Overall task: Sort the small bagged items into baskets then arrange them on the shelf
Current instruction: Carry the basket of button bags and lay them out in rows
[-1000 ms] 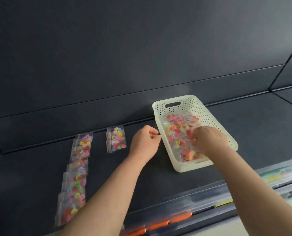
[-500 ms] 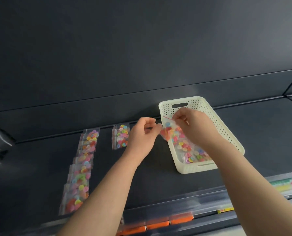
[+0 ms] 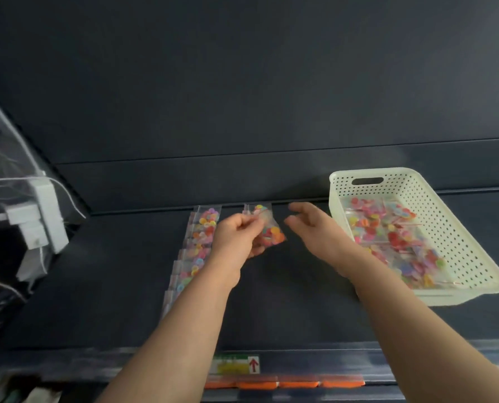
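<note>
Left hand (image 3: 238, 237) grip pinching bag (image 3: 268, 234), frame centre; short stack (image 3: 258, 209) just above it on shelf (image 3: 120, 301); right hand (image 3: 315, 228) spread, empty; basket (image 3: 475, 257) right.

Left hand (image 3: 238, 238) pinches a bag (image 3: 268, 235); right hand (image 3: 315, 228) open beside basket (image 3: 451, 228).

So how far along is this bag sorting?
Partly done. One overlapping row of bags already lies on the shelf. The left hand holds a bag by the second column's first bag; the right hand is open. Many bags remain in the white basket.
</note>
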`<state>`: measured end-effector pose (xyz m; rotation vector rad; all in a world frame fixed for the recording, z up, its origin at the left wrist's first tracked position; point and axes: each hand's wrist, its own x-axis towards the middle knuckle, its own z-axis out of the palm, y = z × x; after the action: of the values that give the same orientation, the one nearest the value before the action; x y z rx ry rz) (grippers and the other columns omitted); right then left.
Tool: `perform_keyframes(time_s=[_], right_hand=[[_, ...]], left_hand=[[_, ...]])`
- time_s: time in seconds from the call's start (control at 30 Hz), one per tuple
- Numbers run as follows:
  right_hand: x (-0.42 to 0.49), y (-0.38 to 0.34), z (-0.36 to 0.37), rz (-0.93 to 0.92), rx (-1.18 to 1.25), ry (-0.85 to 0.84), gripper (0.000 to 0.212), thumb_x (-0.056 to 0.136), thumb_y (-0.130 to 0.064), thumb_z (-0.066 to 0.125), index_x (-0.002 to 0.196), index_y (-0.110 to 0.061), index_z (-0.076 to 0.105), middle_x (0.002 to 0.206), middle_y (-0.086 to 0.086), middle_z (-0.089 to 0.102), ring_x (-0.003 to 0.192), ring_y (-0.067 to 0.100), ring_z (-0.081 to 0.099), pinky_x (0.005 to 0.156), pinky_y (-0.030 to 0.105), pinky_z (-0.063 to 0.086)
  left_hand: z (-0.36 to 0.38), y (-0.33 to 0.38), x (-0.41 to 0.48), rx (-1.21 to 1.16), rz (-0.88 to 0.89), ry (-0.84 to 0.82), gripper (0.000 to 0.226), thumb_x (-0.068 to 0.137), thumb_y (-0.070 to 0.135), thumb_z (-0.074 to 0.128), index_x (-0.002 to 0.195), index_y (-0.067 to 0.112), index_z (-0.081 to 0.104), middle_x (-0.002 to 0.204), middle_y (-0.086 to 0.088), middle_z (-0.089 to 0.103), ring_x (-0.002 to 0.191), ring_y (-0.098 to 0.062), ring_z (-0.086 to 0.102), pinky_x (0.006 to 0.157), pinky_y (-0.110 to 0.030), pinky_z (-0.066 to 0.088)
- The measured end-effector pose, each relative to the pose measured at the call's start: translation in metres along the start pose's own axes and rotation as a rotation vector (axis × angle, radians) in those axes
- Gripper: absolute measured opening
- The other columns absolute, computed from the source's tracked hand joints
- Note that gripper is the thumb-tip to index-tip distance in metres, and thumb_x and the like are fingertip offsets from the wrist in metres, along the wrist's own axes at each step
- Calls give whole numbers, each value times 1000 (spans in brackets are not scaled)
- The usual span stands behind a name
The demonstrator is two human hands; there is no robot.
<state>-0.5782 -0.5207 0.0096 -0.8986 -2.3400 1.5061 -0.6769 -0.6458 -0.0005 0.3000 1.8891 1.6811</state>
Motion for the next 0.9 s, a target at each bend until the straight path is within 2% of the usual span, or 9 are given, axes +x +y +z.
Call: perform_keyframes(time_s=[0.07,0.13,0.2,0.27,0.37,0.53,0.67,0.73,0.9], right_hand=[[-5,7,16,107,238,-148,43,93,-36,58,131,-20,49,117,-1,63,106,12,60,94,31,48],[-8,14,30,113,376,-197,33,88,-32,67,117,-18,61,108,0,70,103,12,65,90,31,51],[-8,17,40,124,485,-151,20,86,-23,70,104,-15,67,97,1,74,97,13,68,85,29,53],[-6,18,43,163,595,-104,9,88,-17,67,95,-10,67,93,6,74,92,15,70,82,29,54],[-2,16,40,193,650,-72,4,91,-12,63,91,-8,65,90,10,74,82,15,71,74,28,57],[2,19,36,203,535,-26,6,90,-12,64,94,-11,67,84,5,73,73,10,70,67,23,55],[4,30,43,162,171,87,7,87,-14,67,91,-19,71,79,-1,72,70,7,68,67,22,54],[8,35,49,118,9,153,8,84,-19,71,90,-22,70,76,-5,71,70,6,68,70,25,56],[17,35,59,94,-40,257,25,78,-33,77,95,-28,60,70,-9,69,71,2,65,67,22,50]], left_hand=[[-5,-3,0,-140,-76,14,7,97,16,61,95,10,63,91,-9,75,78,-18,73,72,-31,59],[-7,-6,0,-213,-104,36,8,97,15,61,92,10,62,90,-8,74,80,-19,72,77,-33,59],[-8,-10,1,-227,-120,51,7,96,16,62,92,11,62,93,-7,74,86,-18,71,80,-34,58],[-10,-12,2,-181,-125,61,6,95,20,64,94,14,64,94,-2,72,89,-15,68,76,-31,55],[-12,-15,3,-130,-129,75,6,94,22,65,94,16,66,91,0,69,84,-12,65,68,-27,52],[-12,-20,3,-66,-145,85,8,96,21,63,96,15,68,92,-3,70,83,-13,67,65,-26,56],[-19,-32,11,389,-40,83,16,96,17,60,81,20,68,86,-4,70,81,-16,69,75,-37,62],[-19,-37,15,562,12,111,17,94,18,62,78,21,66,81,-2,70,79,-18,70,74,-43,61],[-19,-38,27,776,78,171,5,95,19,61,90,21,59,88,0,70,80,-17,69,71,-39,61]])
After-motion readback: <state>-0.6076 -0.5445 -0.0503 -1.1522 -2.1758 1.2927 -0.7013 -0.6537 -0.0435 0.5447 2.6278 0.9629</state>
